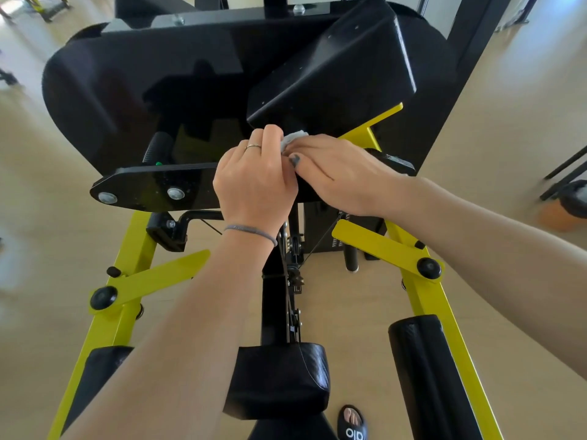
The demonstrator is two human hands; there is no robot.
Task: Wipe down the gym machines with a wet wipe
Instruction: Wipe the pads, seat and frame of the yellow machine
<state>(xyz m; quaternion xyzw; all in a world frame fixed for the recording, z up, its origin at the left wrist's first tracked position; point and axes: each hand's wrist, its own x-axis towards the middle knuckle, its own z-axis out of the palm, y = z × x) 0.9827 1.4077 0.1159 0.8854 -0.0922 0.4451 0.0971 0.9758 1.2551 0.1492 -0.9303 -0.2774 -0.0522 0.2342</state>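
A black and yellow gym machine (139,192) fills the view, with glossy black covers at the top and a yellow frame below. A crumpled white wet wipe (294,138) shows between my two hands at the centre, just under the angled black cover (333,77). My left hand (257,176) is curled, its fingers closed on the wipe's left side. My right hand (336,173) lies flat over the wipe's right side and presses it on the machine. Most of the wipe is hidden under the hands.
Black pads sit low: one in the middle (279,382), a roller pad at the right (425,376), another at the left (95,373). A cable runs down the centre column. My sandalled foot (352,422) rests on the beige floor. Other equipment stands at the far right edge (568,192).
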